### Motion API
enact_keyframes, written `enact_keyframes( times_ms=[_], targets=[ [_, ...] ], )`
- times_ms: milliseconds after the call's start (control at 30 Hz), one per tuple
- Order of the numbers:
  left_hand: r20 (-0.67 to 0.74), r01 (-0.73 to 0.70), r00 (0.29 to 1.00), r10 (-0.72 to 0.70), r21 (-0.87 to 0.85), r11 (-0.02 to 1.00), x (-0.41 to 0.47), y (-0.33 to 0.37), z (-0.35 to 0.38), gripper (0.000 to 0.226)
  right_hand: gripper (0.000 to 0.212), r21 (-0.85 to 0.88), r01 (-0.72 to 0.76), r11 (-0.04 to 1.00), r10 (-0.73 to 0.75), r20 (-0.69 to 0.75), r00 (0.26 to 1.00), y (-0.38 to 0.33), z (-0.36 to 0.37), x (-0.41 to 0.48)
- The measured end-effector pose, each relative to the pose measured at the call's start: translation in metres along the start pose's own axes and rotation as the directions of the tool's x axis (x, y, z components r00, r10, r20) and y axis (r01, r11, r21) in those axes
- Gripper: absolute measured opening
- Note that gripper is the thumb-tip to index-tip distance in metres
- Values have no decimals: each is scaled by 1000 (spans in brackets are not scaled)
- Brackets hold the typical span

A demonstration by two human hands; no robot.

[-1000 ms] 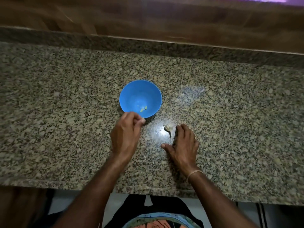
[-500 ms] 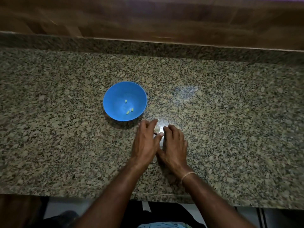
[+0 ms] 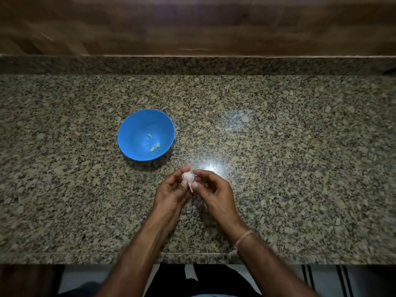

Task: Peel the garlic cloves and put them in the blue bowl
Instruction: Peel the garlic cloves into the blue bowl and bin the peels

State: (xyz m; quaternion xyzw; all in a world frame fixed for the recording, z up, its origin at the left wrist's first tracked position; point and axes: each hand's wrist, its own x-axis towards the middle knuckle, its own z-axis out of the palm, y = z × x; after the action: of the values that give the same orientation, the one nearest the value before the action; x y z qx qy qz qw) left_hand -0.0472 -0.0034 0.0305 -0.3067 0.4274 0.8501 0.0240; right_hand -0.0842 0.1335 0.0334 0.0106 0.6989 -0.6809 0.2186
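A granite counter [image 3: 278, 168] fills the frame, and a blue bowl [image 3: 132, 133] sits left of centre. Just below and right of the bowl, the left hand [image 3: 171, 194] and right hand [image 3: 214, 194] meet, both with fingers curled, pinching the garlic [image 3: 188, 177] between them. Three small peeled cloves [image 3: 152, 148] lie in the bowl

Pale garlic [image 3: 188, 177] pinched, cloves [image 3: 154, 146] in blue bowl [image 3: 132, 127]

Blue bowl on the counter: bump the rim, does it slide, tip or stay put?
Probably light: the blue bowl looks thin plastic and holds only three small cloves. A rim bump may tip its narrow base. The glossy granite counter likely lets it slide.
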Motion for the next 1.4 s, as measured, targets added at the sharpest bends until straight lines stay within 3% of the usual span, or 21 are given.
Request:
enact_keyframes(
  times_ms=[167,400,567,700,967,1167,1400],
  targets=[
    [-10,-3,1000,2,-104,995,-16,10,12,31,24,48,52,997,-52,3,999,-12,-4,-7],
    [-44,-34,999,31,-81,996,-21,8,21,44,24,34,111,993,-111,1,994,-18,-9,-14],
    [-27,-43,999,41,-99,994,-23,5,25,41,26,13,135,991,-135,-11,991,-19,-14,-15],
    [6,-38,999,39,-98,994,-26,10,28,40,28,9,163,987,-163,-14,986,-21,-18,-18],
    [128,44,992,-9,-273,961,-32,10,30,39,24,-138,264,955,-273,-50,961,-24,-13,-19],
    [183,43,983,-3,-214,976,-30,10,22,45,22,-114,239,964,-246,-50,968,-22,-12,-22],
    [84,-68,994,69,-17,998,-29,9,22,45,21,-48,164,985,-164,-10,986,-20,-16,-20]
  ],
)
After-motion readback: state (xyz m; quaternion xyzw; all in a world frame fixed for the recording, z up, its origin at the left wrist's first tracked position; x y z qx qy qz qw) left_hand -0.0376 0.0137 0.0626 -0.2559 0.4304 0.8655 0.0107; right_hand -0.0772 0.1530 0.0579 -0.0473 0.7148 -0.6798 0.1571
